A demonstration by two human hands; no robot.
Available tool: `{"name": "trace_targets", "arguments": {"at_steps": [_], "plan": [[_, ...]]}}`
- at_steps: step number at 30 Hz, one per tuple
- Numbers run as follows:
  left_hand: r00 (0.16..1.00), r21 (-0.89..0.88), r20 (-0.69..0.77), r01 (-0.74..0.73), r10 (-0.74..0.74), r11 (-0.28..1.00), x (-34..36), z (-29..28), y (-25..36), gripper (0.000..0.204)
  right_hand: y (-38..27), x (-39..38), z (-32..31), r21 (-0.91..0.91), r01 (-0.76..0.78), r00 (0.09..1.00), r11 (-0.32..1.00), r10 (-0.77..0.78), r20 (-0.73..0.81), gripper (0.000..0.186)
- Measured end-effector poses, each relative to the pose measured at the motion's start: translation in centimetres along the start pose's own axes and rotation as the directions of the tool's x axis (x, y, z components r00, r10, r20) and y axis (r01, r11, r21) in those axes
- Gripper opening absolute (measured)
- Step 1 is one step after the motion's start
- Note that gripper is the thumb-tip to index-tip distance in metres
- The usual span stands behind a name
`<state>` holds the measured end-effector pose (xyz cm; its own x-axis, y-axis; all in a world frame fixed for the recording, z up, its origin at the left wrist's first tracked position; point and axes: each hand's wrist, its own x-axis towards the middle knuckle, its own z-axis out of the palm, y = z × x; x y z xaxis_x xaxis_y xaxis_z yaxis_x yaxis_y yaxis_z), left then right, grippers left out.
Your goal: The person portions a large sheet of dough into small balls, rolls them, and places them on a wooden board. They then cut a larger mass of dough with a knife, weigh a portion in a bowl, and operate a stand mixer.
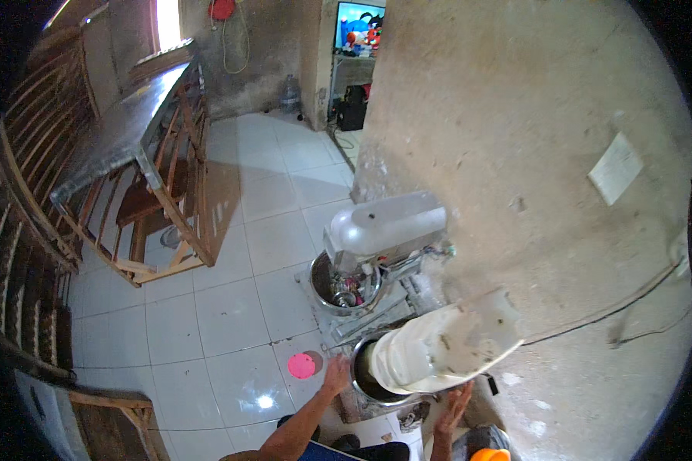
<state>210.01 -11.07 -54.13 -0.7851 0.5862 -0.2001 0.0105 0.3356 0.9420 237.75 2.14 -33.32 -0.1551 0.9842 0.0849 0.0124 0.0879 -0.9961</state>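
A metal bowl point(356, 390) sits low in front of me, by the base of the wall. My left hand point(335, 376) is at its left rim, fingers against the side. On the other side, my right hand point(454, 409) has its fingers stretched out, just below a white plastic bucket point(423, 349). That stained bucket leans at a slant, its ridged end inside the bowl and the other end toward the wall. Whether my right hand touches the bucket or bowl is hard to tell.
Beyond the bowl stands a grey stand mixer point(384, 227) with its own metal mixing bowl point(315, 288). A pink disc point(301, 366) lies on the tiles. A metal-topped wooden table point(123, 127) is at the left. Cables point(607, 316) run along the wall; something orange point(490, 455) shows below.
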Motion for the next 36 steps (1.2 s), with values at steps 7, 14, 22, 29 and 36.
{"name": "trace_targets", "arguments": {"at_steps": [7, 14, 22, 29, 36], "plan": [[0.97, -0.038, -0.005, -0.242, 0.242, 0.97, 4.3, 6.3, -0.4, 0.037, 1.6, -1.8, 1.9, -0.194, 0.251, 0.968, 0.948, -0.242, 0.067, 0.077], [0.978, -0.001, -0.095, -0.188, 0.188, 0.982, 4.2, 6.0, 1.0, 0.033, 7.4, -0.9, 1.8, -0.252, 0.338, 0.93, 0.907, -0.363, -0.057, 0.071], [0.96, -0.245, -0.057, -0.28, 0.274, 0.928, 6.1, 5.4, -2.1, 0.041, 4.3, -1.5, 2.1, -0.159, 0.446, 0.894, 0.881, -0.445, 0.04, 0.063], [0.948, -0.188, -0.099, -0.317, 0.303, 0.929, 6.2, 5.6, -3.0, 0.041, 4.0, -1.5, 1.9, -0.298, 0.435, 0.89, 0.85, -0.456, 0.0, 0.058], [0.963, -0.114, -0.127, -0.253, 0.238, 0.961, 3.0, 5.5, 1.4, 0.043, 5.1, -1.4, 1.2, -0.414, 0.518, 0.832, 0.748, -0.552, 0.043, 0.054]]}}
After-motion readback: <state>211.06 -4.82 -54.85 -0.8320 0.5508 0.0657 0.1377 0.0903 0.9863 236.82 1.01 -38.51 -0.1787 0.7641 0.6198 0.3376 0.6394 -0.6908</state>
